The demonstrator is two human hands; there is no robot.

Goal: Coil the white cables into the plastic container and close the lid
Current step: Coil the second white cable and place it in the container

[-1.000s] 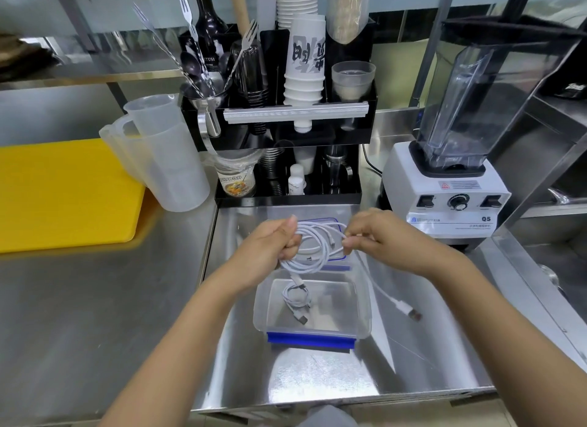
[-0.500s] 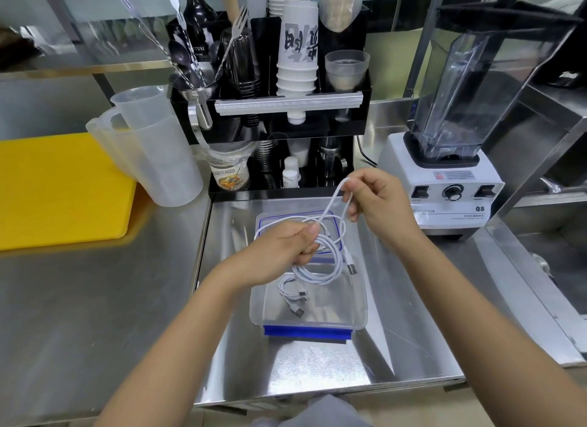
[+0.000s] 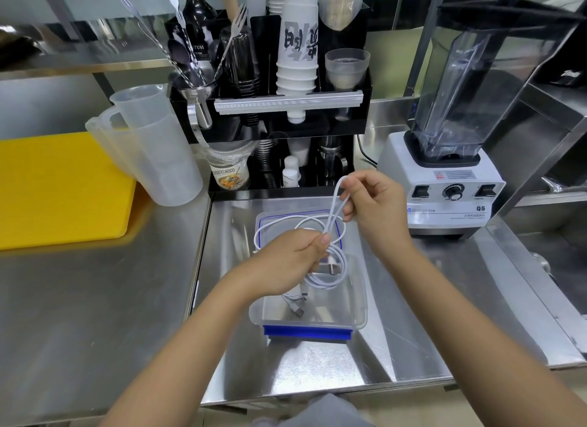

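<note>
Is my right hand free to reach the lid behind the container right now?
Probably not yet: the right hand pinches a loop of the white cable, and the coil hangs over the lid.

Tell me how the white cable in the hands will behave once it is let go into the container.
The white cable looks floppy: its loops sag below the left hand. It will probably spring open, since only the pinch holds the coil. It seems light; the right hand lifts a loop with its fingertips above the plastic container.
</note>
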